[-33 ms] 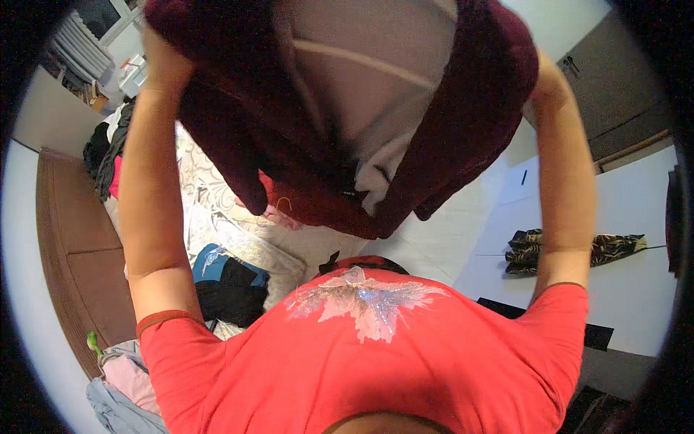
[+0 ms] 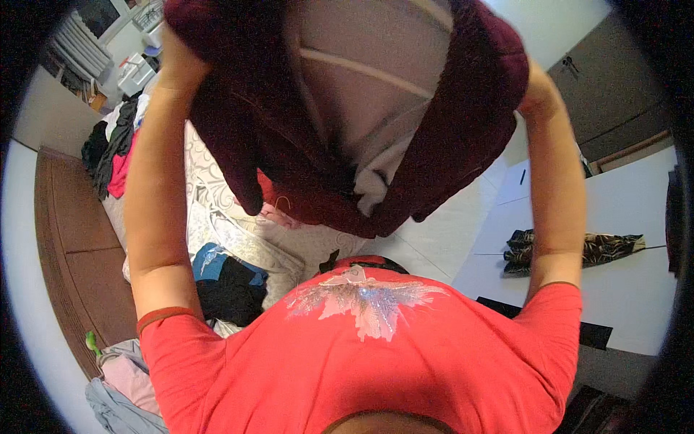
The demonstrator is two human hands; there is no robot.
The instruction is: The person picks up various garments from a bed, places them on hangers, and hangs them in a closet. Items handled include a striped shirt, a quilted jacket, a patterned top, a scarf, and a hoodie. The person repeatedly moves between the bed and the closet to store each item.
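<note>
A dark maroon jacket (image 2: 463, 123) with a greyish-mauve lining (image 2: 361, 94) hangs spread out in front of me, held up by both raised arms. My left hand (image 2: 186, 64) is at its upper left shoulder, and my right hand (image 2: 533, 90) at the upper right one. Cloth covers the fingers of both hands, but the jacket's weight hangs from them. Its inner side faces me and its lower part droops over the bed. Beneath it lie a red garment (image 2: 273, 189) and a pink piece with a hanger hook (image 2: 283, 204).
Patterned bedding (image 2: 210, 170) covers the bed at left, by a brown headboard (image 2: 83, 246). Black clothing (image 2: 230, 293) and a blue garment (image 2: 210, 262) lie on it. More clothes (image 2: 121, 163) are heaped farther back. On the right, a patterned cloth (image 2: 611, 248) hangs against white cabinet doors (image 2: 614, 296).
Both arms have drawn slightly inward, the left toward the right and the right toward the left. The jacket's shoulders have come a little closer together. More of the pink cloth far left shows.
</note>
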